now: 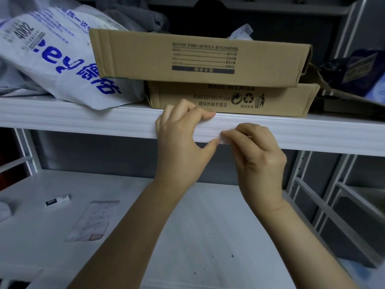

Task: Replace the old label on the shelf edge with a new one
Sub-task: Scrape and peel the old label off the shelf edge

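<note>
A small white label (225, 140) is pinched by the raised right hand (259, 152) against the ribbed white shelf edge (104, 119); just left, the edge is gripped by the left hand (181, 134), thumb beneath.

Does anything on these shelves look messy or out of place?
Yes. The upper cardboard box sits skewed on the lower box, overhanging it on the left, its print upside down. The white plastic bag sags over the shelf edge. Dark specks dot the lower shelf.
</note>
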